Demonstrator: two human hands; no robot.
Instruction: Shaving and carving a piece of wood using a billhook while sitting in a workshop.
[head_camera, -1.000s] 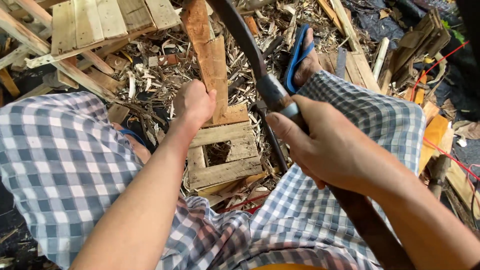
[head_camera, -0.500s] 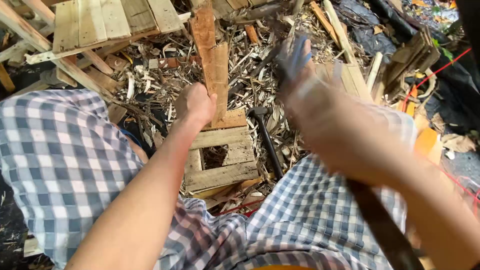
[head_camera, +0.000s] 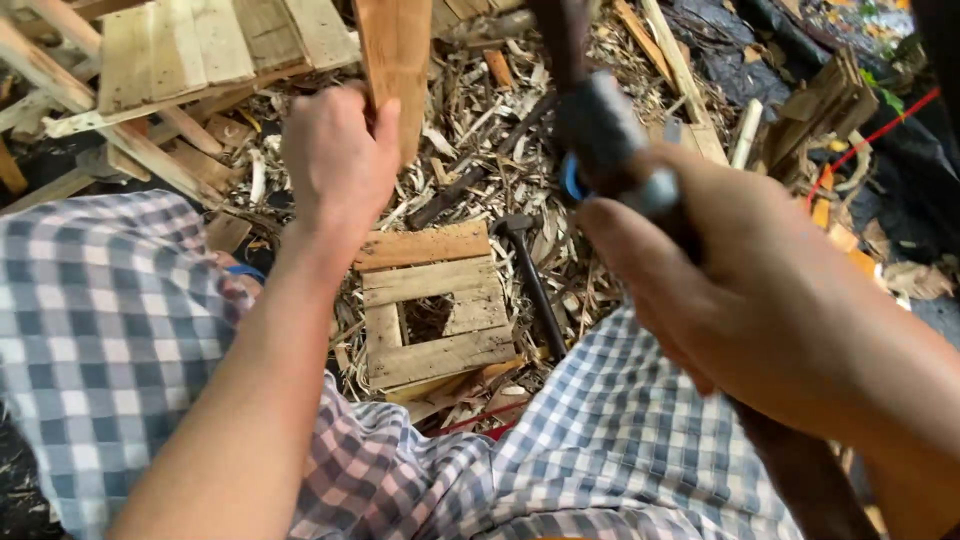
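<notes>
A: Head view, only one. We see the left hand (head_camera: 340, 160) wrapped around the lower end of a plank (head_camera: 397, 60), fingers curled shut on its edge, thumb on the near face. The plank stands roughly upright, its top out of the picture.

B: And the right hand (head_camera: 740, 300)? We get it close to the camera and blurred, fist closed round a dark handle (head_camera: 800, 470) that runs down to the lower right. The tool (head_camera: 600, 130) goes up from the fist, grey and dark with a metal band; we cannot tell what its top end is, it leaves the picture.

A: Where does the plank sit? We put it above a small wooden frame (head_camera: 435, 305) that lies flat on the chips (head_camera: 480, 150) between the knees. Whether the plank touches the frame we cannot tell, the hand hides its end.

B: Rest: a hammer (head_camera: 530, 270) lies just right of the frame, head up. Checked shorts (head_camera: 110, 330) on both legs. Pallet boards (head_camera: 200, 50) upper left, scrap wood (head_camera: 830, 100) upper right, well apart from the hands
</notes>
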